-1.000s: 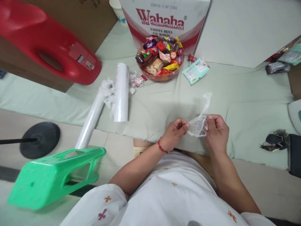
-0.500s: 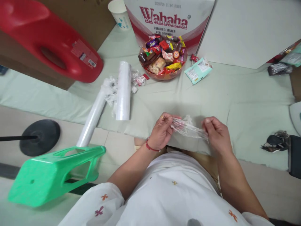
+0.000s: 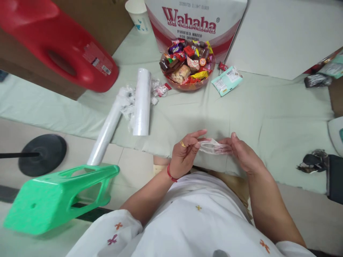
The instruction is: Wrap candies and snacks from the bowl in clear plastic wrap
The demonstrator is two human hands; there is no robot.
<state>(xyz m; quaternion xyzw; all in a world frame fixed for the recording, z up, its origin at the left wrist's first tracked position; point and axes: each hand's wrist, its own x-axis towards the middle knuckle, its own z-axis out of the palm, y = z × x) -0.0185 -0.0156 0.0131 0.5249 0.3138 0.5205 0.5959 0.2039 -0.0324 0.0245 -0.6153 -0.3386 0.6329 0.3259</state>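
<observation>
A crumpled strip of thin clear plastic film (image 3: 213,146) stretches between my two hands, above the table's near edge. Thumb and fingers of my left hand (image 3: 187,150) pinch its left end; a ring and a red bracelet show on this side. At the other end, my right hand (image 3: 245,154) has the film between its thumb and fingers, the fingers partly hidden behind the thumb. Beyond my left hand, a white plastic roll (image 3: 142,103) lies on the cloth beside a thinner roll (image 3: 104,134) with crumpled film at its end.
A bowl of wrapped sweets (image 3: 187,85) stands before a Wahaha carton (image 3: 197,21), with a mint-green packet (image 3: 227,81) to its right. At left are a red jug (image 3: 88,67) and a green plastic holder (image 3: 45,200). Keys (image 3: 313,160) lie far right.
The film is now less stretched and bunched nearer level. My left hand has turned, its fingers reaching further right; my right fingers have straightened from a tighter pinch.
</observation>
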